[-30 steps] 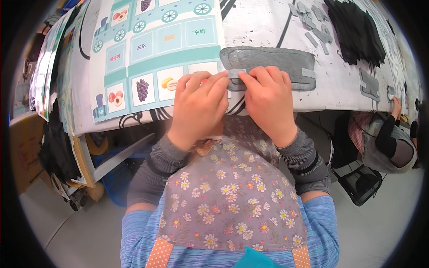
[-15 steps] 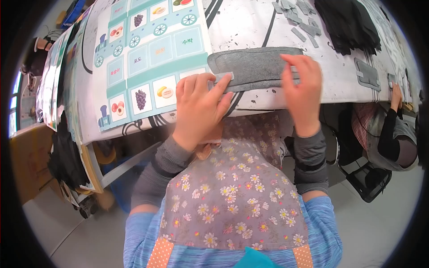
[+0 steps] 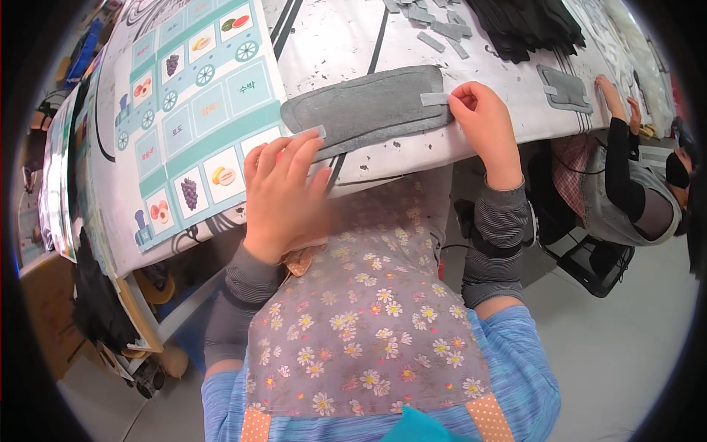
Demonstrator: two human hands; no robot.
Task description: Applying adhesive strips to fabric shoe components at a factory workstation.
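Observation:
A long grey felt piece (image 3: 368, 107) with a stitched outline lies on the table before me, a small pale grey tab at each end. My right hand (image 3: 484, 125) pinches the right tab (image 3: 434, 99) at its outer end between thumb and fingers. Over by the left end, my left hand (image 3: 283, 195) has its fingertips at the left tab (image 3: 315, 133); its thumb stands apart from the fingers, and the hand is partly blurred. Under the felt's left edge and beside my left hand lies a teal picture board (image 3: 258, 114) with train and fruit pictures.
Loose grey tabs (image 3: 445, 29) and a pile of black fabric (image 3: 526, 26) lie farther back. A smaller grey felt piece (image 3: 565, 88) with tabs is at the right. Beyond it, a co-worker's hands (image 3: 613, 96) are at the table. The table's front edge (image 3: 412, 173) runs close to me.
My view has shifted, so the table things appear farther left. My right hand has come to the outer end of the right tab; my left hand has drawn back slightly from the felt.

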